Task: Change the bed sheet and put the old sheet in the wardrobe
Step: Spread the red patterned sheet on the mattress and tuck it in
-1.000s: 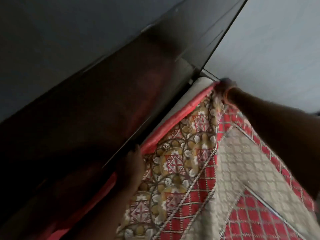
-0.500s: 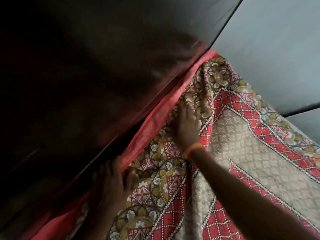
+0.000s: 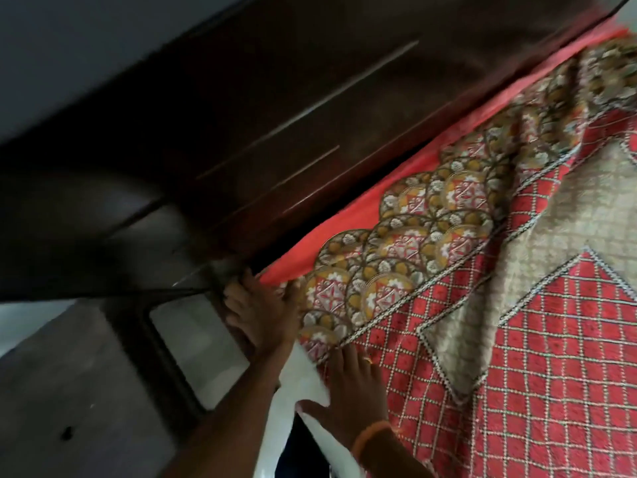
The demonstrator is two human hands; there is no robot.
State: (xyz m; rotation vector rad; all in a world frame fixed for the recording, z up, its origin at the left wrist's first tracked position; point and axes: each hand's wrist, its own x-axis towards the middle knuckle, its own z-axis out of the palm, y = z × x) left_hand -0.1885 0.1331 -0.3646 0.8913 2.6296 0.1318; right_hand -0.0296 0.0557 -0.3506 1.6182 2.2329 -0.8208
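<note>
Two hands working one corner of the bed, that's basically the whole scene. Biggest thing is the dark glossy wooden headboard [image 3: 275, 108], running diagonally along the bed's top edge. Against it lies the red and beige patterned bed sheet with a plain red border [image 3: 482, 288], spread over the mattress but rumpled toward the far corner, so I'd say it's the fresh one getting fitted. Near corner: the left hand [image 3: 258, 312] is down at the gap by the headboard, fingers curled onto the sheet's edge, looks like tucking it in. The right hand [image 3: 351, 391] lies flat, fingers straight, pressing the sheet just beside it, probably pinning it so it doesn't slide.
</note>
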